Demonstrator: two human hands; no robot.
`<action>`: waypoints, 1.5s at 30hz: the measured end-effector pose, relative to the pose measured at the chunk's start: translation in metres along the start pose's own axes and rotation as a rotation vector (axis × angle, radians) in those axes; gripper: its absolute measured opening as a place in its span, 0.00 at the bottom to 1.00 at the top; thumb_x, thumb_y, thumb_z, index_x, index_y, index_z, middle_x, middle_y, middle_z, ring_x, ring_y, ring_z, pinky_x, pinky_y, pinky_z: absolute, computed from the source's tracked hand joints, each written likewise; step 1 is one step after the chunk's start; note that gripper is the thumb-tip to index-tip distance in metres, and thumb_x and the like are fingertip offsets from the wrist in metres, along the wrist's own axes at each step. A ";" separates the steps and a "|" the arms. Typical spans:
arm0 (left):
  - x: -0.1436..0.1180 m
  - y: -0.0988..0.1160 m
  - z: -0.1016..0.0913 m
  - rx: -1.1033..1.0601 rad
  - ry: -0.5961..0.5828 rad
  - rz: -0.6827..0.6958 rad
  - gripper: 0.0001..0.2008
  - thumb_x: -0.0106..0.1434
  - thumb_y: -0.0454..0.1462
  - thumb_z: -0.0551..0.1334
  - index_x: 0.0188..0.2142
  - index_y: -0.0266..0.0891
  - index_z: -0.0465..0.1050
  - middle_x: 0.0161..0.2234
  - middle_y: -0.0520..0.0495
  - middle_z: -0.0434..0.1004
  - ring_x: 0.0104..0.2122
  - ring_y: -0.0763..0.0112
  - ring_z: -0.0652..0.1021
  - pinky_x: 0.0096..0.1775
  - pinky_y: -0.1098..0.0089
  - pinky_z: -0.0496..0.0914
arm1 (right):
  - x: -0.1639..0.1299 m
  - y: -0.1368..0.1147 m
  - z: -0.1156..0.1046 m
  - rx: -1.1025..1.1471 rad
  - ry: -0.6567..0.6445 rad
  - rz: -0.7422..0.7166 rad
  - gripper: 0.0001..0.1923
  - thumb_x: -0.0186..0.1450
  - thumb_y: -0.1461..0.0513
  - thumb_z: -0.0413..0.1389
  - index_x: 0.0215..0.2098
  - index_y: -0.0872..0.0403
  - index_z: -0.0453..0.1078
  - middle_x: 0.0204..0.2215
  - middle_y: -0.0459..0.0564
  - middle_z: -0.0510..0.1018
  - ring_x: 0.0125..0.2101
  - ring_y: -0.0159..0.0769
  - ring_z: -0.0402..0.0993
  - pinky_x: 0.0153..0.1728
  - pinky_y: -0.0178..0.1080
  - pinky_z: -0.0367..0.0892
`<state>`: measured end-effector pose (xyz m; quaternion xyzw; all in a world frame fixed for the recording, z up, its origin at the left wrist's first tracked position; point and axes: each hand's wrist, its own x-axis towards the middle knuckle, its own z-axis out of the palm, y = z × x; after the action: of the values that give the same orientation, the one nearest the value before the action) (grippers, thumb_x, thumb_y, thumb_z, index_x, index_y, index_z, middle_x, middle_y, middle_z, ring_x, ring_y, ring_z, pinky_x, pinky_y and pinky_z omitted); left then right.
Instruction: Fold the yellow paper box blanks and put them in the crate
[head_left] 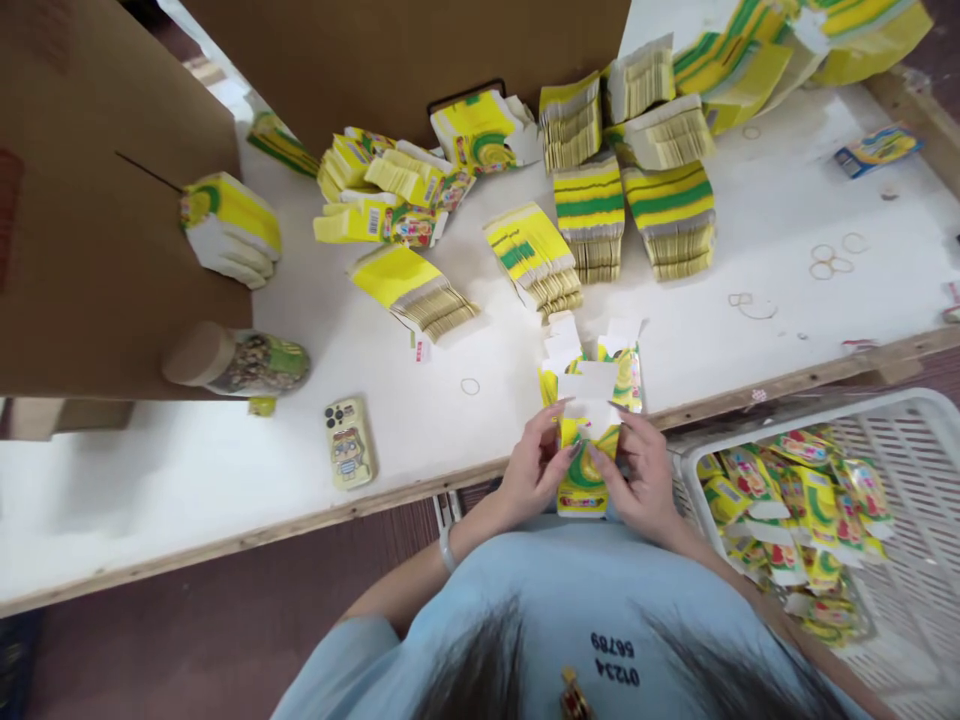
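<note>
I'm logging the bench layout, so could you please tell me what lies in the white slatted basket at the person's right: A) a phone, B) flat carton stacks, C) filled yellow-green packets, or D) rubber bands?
C: the white slatted basket holds a heap of filled yellow-green packets, beside the right hand on the yellow carton.

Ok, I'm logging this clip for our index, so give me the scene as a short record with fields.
left hand: grips the carton, left side
right hand: grips the carton, right side
carton: yellow-green, top flaps open, held at the table edge
table: stacks of flat cartons, phone, rubber bands
crate: white, at right, holds finished packs
</note>
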<state>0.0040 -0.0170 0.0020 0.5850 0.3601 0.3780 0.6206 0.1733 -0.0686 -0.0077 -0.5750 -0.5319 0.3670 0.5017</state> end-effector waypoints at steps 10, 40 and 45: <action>-0.010 0.013 -0.019 0.004 -0.243 -0.143 0.25 0.74 0.48 0.58 0.65 0.42 0.60 0.41 0.44 0.78 0.35 0.70 0.78 0.38 0.70 0.75 | 0.004 -0.014 -0.016 0.226 -0.172 0.207 0.15 0.70 0.53 0.60 0.52 0.49 0.76 0.44 0.51 0.85 0.40 0.38 0.83 0.42 0.39 0.80; -0.003 0.022 -0.019 0.356 -0.266 0.095 0.24 0.77 0.42 0.49 0.68 0.42 0.66 0.55 0.37 0.82 0.49 0.60 0.83 0.51 0.61 0.78 | 0.020 -0.022 -0.049 0.602 -0.519 0.585 0.23 0.63 0.54 0.68 0.55 0.48 0.78 0.48 0.50 0.86 0.46 0.38 0.84 0.49 0.44 0.81; 0.061 0.025 -0.018 0.582 -0.389 0.287 0.21 0.77 0.43 0.49 0.53 0.41 0.80 0.41 0.40 0.82 0.41 0.59 0.80 0.47 0.61 0.74 | -0.002 -0.015 -0.043 0.617 -0.180 0.637 0.19 0.60 0.52 0.71 0.48 0.46 0.81 0.42 0.49 0.88 0.40 0.36 0.85 0.37 0.38 0.82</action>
<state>0.0149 0.0466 0.0259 0.8422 0.2421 0.2250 0.4259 0.2106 -0.0792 0.0161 -0.4991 -0.2358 0.6931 0.4636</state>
